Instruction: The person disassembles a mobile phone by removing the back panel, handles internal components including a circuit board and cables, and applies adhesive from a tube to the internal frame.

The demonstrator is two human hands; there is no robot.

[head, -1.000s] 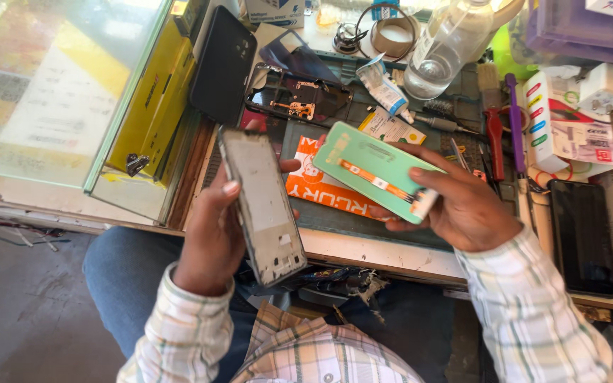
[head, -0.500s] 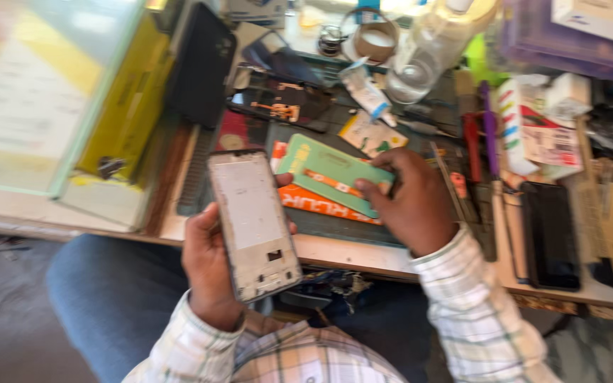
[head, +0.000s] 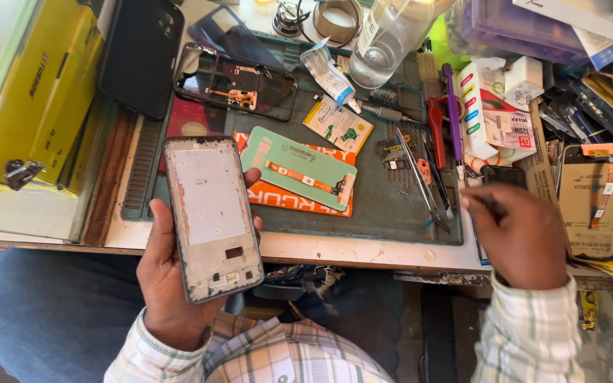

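Note:
My left hand (head: 168, 284) holds a bare phone frame (head: 211, 213) upright over my lap, its pale inner plate facing me. A green display panel (head: 299, 172) with an orange flex strip lies on an orange packet (head: 278, 198) on the grey-green work mat (head: 384, 213), just beyond the frame's top right corner. My right hand (head: 523, 241) is at the mat's right edge, past the tweezers. Its fingers are curled together and pinch what looks like a thin dark tool (head: 489, 208).
Tweezers and screwdrivers (head: 431, 167) lie on the mat's right side. An opened phone back (head: 235, 81), a black case (head: 140, 57), a glue tube (head: 328, 71) and a clear bottle (head: 391, 35) sit behind. Small boxes (head: 494, 113) and a packaged screen (head: 594, 198) crowd the right; yellow boxes (head: 30, 92) stand at the left.
My right hand let go of the green panel, which now lies on the orange packet, and moved right to the mat's edge. The phone frame stays in my left hand.

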